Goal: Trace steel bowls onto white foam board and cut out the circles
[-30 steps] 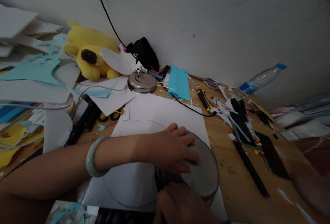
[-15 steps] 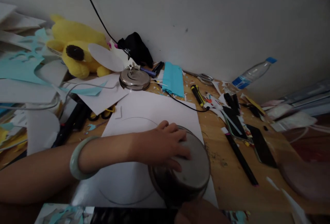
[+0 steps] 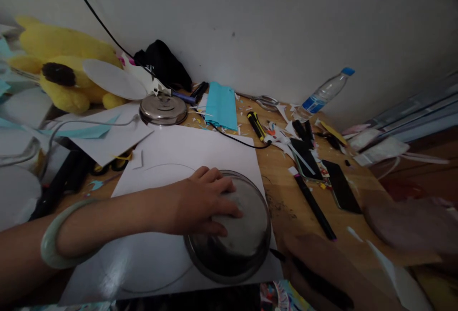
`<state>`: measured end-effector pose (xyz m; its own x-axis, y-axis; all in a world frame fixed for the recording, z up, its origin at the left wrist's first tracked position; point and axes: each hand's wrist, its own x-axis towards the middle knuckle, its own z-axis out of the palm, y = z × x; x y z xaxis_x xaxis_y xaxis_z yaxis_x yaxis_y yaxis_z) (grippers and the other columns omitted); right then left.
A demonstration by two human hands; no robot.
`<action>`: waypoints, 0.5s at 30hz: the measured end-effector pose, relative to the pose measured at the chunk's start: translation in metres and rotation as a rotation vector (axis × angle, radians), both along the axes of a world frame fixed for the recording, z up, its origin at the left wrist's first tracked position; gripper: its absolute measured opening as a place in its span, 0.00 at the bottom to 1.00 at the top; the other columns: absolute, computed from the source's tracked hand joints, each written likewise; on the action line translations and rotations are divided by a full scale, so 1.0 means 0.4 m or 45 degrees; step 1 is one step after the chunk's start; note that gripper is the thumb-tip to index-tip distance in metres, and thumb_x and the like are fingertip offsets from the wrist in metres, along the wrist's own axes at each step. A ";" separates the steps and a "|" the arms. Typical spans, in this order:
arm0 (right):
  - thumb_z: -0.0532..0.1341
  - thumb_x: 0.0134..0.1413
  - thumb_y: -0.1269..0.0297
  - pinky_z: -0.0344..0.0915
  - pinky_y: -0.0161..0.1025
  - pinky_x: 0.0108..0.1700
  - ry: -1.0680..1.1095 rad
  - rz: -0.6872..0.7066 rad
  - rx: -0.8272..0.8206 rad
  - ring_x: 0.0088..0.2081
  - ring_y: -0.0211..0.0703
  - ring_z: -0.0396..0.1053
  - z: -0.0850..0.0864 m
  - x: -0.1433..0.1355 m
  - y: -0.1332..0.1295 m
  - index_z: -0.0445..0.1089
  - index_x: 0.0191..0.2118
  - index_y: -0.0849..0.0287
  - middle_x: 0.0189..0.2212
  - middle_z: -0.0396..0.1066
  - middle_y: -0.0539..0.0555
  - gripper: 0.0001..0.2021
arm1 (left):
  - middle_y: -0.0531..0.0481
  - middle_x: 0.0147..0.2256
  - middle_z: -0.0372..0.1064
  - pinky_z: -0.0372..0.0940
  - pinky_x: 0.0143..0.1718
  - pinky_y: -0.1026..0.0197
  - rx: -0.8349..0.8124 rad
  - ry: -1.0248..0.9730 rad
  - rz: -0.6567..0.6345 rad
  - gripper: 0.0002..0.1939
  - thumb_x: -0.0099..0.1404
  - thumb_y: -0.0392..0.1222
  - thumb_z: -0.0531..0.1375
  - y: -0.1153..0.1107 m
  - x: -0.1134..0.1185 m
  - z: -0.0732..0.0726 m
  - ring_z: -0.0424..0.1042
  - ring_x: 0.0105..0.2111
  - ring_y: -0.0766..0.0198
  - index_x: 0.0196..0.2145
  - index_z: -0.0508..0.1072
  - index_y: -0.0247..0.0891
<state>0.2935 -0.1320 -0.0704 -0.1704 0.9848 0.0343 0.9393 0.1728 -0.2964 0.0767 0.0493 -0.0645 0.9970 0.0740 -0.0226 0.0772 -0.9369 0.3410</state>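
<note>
My left hand [image 3: 200,201], with a pale green bangle [image 3: 50,239] at the wrist, lies spread on the flat bottom of an upside-down metal bowl [image 3: 246,220]. Under the bowl is a white paper sheet [image 3: 200,146], and a drawn circle outline, partly covered by my forearm, shows left of the bowl. At the bowl's lower right, my right hand [image 3: 329,263] is closed around a black marker [image 3: 320,282]. The marker's tip is close to the bowl's rim; whether it touches the paper I cannot tell.
A metal lid [image 3: 162,109], folded blue paper [image 3: 221,106] and a yellow plush toy [image 3: 67,72] are at the back. To the right lie a yellow-black cutter [image 3: 256,126], another black marker [image 3: 315,206], a phone [image 3: 341,187] and a plastic bottle [image 3: 324,94].
My right hand has come from below the bowl round to its right side, and the marker now shows. My left hand stays on the bowl. The view has shifted right.
</note>
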 end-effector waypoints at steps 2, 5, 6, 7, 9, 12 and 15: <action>0.52 0.47 0.75 0.57 0.32 0.23 0.120 0.024 -0.067 0.20 0.34 0.64 0.008 0.026 0.005 0.61 0.25 0.55 0.18 0.66 0.47 0.08 | 0.45 0.51 0.60 0.56 0.48 0.48 -0.036 -0.042 0.007 0.18 0.59 0.51 0.61 -0.003 -0.001 0.005 0.59 0.48 0.49 0.48 0.70 0.52; 0.52 0.53 0.67 0.55 0.32 0.21 0.437 -0.238 -0.051 0.19 0.35 0.61 -0.010 0.078 0.003 0.59 0.21 0.56 0.16 0.62 0.48 0.11 | 0.40 0.57 0.54 0.52 0.52 0.42 -0.116 -0.163 0.010 0.28 0.51 0.61 0.62 -0.009 0.002 -0.009 0.55 0.54 0.42 0.48 0.70 0.47; 0.52 0.54 0.62 0.55 0.32 0.20 0.564 -0.347 -0.047 0.18 0.36 0.60 -0.022 0.096 0.002 0.59 0.21 0.56 0.16 0.61 0.48 0.13 | 0.38 0.60 0.49 0.49 0.53 0.38 -0.143 -0.196 0.008 0.37 0.45 0.65 0.63 -0.010 0.005 -0.020 0.52 0.56 0.37 0.50 0.69 0.45; 0.53 0.55 0.57 0.55 0.32 0.19 0.696 -0.440 -0.054 0.18 0.36 0.59 -0.036 0.112 0.002 0.60 0.20 0.56 0.15 0.61 0.48 0.15 | 0.37 0.61 0.45 0.45 0.54 0.34 -0.165 -0.216 0.004 0.45 0.39 0.69 0.64 -0.010 0.007 -0.033 0.49 0.57 0.32 0.52 0.66 0.45; 0.55 0.52 0.50 0.55 0.33 0.17 0.944 -0.565 -0.092 0.17 0.37 0.59 -0.056 0.133 0.010 0.60 0.19 0.57 0.14 0.61 0.49 0.18 | 0.35 0.63 0.39 0.41 0.53 0.30 -0.196 -0.207 -0.009 0.56 0.30 0.70 0.65 -0.010 0.013 -0.056 0.45 0.58 0.27 0.57 0.60 0.46; 0.60 0.46 0.47 0.58 0.33 0.17 1.210 -0.637 -0.112 0.16 0.38 0.60 -0.053 0.132 0.040 0.62 0.18 0.57 0.13 0.62 0.50 0.19 | 0.36 0.63 0.40 0.46 0.53 0.32 -0.221 -0.142 -0.017 0.57 0.30 0.66 0.67 -0.011 0.020 -0.064 0.44 0.59 0.29 0.58 0.58 0.48; 0.63 0.42 0.47 0.58 0.32 0.16 1.325 -0.765 0.046 0.15 0.38 0.60 -0.028 0.109 0.077 0.62 0.16 0.56 0.12 0.62 0.50 0.19 | 0.34 0.62 0.44 0.49 0.53 0.33 -0.231 -0.070 0.006 0.54 0.30 0.63 0.68 -0.012 0.023 -0.034 0.47 0.58 0.29 0.56 0.61 0.45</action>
<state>0.3372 -0.1014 -0.0816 0.4416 0.8929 -0.0879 0.1859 -0.1870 -0.9646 0.0857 0.0446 -0.0780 0.9967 0.0785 0.0188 0.0580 -0.8593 0.5082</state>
